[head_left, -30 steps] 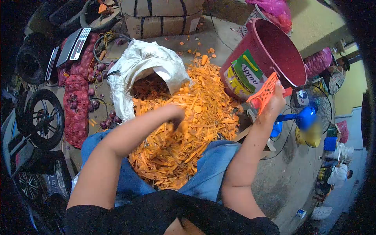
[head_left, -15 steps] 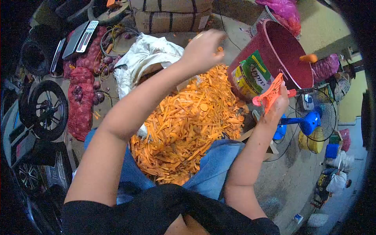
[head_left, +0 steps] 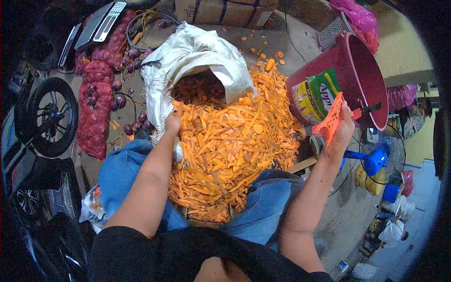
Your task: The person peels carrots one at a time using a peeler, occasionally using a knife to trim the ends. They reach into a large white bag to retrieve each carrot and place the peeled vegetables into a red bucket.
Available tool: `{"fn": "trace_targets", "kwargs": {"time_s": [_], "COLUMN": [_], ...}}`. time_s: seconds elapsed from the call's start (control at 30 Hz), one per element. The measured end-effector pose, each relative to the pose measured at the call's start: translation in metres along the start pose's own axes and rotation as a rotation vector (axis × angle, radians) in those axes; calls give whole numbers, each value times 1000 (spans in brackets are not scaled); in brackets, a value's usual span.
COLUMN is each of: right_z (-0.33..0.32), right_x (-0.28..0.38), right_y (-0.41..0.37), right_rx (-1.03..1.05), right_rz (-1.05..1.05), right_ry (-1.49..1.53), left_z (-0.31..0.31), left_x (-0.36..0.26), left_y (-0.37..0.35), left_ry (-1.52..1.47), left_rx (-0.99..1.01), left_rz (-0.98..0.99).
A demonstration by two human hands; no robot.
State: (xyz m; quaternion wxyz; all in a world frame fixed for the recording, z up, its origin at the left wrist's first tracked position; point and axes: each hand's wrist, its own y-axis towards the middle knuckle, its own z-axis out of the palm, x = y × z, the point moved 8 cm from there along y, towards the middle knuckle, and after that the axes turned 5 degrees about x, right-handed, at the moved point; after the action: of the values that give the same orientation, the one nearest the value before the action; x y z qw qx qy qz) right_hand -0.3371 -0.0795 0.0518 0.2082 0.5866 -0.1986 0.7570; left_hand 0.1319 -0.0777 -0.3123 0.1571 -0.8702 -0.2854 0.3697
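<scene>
My left hand (head_left: 173,123) reaches to the mouth of a white woven sack (head_left: 199,51), at the edge of a large heap of carrot peelings (head_left: 225,145). Its fingertips are blurred against the orange pieces, so I cannot make out whether they grip one. On the right, my right hand (head_left: 345,126) is closed around an orange-red plastic peeler (head_left: 330,121), held in front of a dark red bucket (head_left: 324,75). The heap lies between my knees and spreads up beside the sack. A whole carrot (head_left: 270,65) rests at the heap's far edge.
Red net bags of onions (head_left: 96,113) and a scale (head_left: 101,23) are at the left, near a motorcycle wheel (head_left: 50,117). A blue fan (head_left: 375,162) stands at the right. A taped carton (head_left: 221,11) lies at the back, with carrot slices on the floor.
My left hand has come down from above the heap to the sack's mouth. A carrot that was in the air over the bucket is out of sight. My right hand still holds the peeler.
</scene>
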Motion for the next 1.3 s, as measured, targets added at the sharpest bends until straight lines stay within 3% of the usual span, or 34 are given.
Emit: {"fn": "trace_targets", "kwargs": {"time_s": [0.13,0.27,0.33,0.4,0.47,0.5,0.53,0.6,0.63,0.7,0.8,0.93,1.0,1.03,1.1,1.3], "right_z": [32,51,68,78,87,93,93,87,87,91,94,95,94,93,94,89], "right_x": [-15,-42,-65,-82,-85,-80,-84,-93,-97,-102,-106,-111,-113,-114,-118,-132], "right_y": [-6,-12,-11,-9,-18,-19,-17,-10,-7,-4,0,10,14,17,23,33], "right_rx": [117,72,225,347,360,381,384,351,352,387,374,357,343,341,371,368], "right_rz": [83,12,54,32,29,-45,-41,-5,1,-29,-38,-31,-15,-10,-12,21], "right_ry": [-143,-88,-233,-260,-547,-688,-695,-703,-711,-732,-866,-875,-904,-909,-861,-870], "left_z": [3,36,37,42,59,88,104,88,84,94,110,107,92,89,108,100], "left_x": [-53,-70,-87,-96,-99,-108,-99,-105,-114,-120,-125,-128,-148,-153,-147,-162], "left_y": [18,61,64,66,72,78,91,112,116,135,159,161,139,139,149,165], "left_ry": [-181,-219,-21,49,153,704,699,174,171,233,496,437,523,522,560,406], "left_rx": [-7,119,52,126,307,469,476,-73,-66,171,133,173,-67,-60,277,239], "left_rz": [146,184,259,215,135,408,404,522,516,355,444,419,567,566,390,435]}}
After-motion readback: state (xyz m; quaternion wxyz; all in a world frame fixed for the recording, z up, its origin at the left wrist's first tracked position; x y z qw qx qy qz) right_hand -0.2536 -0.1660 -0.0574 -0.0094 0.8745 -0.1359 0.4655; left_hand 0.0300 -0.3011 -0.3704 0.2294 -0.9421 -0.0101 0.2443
